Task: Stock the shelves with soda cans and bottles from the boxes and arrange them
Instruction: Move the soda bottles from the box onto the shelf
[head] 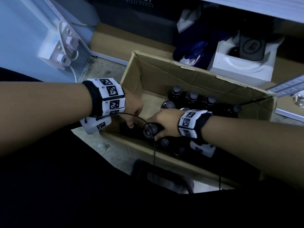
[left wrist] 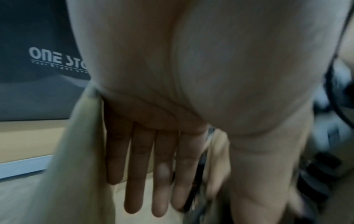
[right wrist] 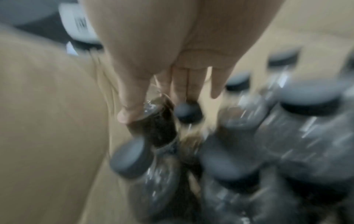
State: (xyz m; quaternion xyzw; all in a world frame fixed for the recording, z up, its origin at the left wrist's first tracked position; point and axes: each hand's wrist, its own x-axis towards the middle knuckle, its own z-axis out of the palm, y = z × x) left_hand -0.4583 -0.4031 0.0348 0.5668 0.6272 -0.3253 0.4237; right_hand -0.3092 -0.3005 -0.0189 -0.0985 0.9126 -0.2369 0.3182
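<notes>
Right hand [head: 162,123] grips dark grey-capped bottle [head: 150,130]; left hand [head: 132,109] fingers straight

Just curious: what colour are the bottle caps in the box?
Dark grey caps on dark bottles, clearest in the right wrist view.

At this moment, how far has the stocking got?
Early or midway: the cardboard box has bare floor at its left, but many dark bottles stand inside. In hand: the right hand grips one bottle; the left hand reaches in beside it. Shelving isn't visible.
</notes>
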